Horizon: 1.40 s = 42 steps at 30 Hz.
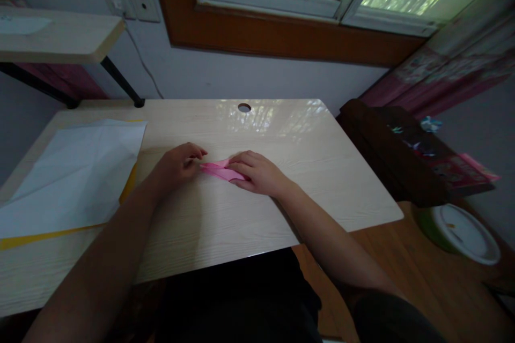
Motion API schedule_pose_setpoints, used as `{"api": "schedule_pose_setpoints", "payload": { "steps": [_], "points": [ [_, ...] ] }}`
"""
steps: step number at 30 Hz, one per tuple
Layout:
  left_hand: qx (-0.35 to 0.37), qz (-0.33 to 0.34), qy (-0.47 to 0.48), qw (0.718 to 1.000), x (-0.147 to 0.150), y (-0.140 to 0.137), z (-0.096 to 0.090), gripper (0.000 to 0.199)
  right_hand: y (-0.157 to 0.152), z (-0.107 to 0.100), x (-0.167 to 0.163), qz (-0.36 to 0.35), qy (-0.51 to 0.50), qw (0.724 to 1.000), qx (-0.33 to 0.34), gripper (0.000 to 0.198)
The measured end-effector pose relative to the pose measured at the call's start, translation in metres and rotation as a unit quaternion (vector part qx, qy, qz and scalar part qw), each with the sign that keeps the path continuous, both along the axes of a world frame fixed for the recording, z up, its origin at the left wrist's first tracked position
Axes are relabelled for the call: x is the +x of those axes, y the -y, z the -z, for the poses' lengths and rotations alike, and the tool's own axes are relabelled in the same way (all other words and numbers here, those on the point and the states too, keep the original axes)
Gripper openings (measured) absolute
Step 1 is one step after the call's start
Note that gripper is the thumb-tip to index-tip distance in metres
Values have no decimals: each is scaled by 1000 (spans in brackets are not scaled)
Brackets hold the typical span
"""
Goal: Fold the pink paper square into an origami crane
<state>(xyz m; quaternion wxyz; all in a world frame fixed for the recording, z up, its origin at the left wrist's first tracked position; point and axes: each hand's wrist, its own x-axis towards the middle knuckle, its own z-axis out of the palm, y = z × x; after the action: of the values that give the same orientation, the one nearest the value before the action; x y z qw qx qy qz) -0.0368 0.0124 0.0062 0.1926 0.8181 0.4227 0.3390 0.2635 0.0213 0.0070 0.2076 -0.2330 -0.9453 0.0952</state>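
A pink sheet of paper (pixel 217 170), folded into a narrow, pointed shape, lies on the pale wooden desk (pixel 241 214). My right hand (pixel 257 172) grips its wider right end, with the fingers on top and the thumb along the near edge. At the pointed left end, my left hand (pixel 179 166) is closed with curled fingers, apparently pinching the tip; the exact contact is partly hidden by the fingers. Fold lines run lengthwise along the part of the paper between the two hands.
Large white sheets (pixel 80 166) over a yellow sheet (pixel 127 185) cover the desk's left side. A raised shelf (pixel 64 45) stands at the back left. The desk has a round cable hole (pixel 244 107). A dark brown cabinet (pixel 394 155) and a white-lidded bin (pixel 466 233) are at right.
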Motion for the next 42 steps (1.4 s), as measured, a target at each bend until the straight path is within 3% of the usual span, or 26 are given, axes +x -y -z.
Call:
{"api": "schedule_pose_setpoints", "payload": {
  "steps": [3,7,14,20,28,33,42],
  "points": [
    [8,-12,18,1000,4,2,-2,17,0,1,-1,9,8,1000,12,35],
    [46,51,-70,995,14,1,4,27,0,2,-1,24,5,1000,12,33],
    [42,66,-121,990,20,-1,14,17,-7,8,1,12,-63,997,-37,19],
    [43,69,-131,988,18,-1,13,16,-12,11,9,8,-104,992,-73,30],
    [81,97,-117,985,23,5,8,24,-13,11,11,-1,-115,990,-76,24],
    [108,133,-158,973,34,11,3,30,-12,11,11,-3,-103,991,-80,15],
    [144,71,-202,966,25,5,8,31,-13,11,10,7,-95,991,-97,19]
  ]
}}
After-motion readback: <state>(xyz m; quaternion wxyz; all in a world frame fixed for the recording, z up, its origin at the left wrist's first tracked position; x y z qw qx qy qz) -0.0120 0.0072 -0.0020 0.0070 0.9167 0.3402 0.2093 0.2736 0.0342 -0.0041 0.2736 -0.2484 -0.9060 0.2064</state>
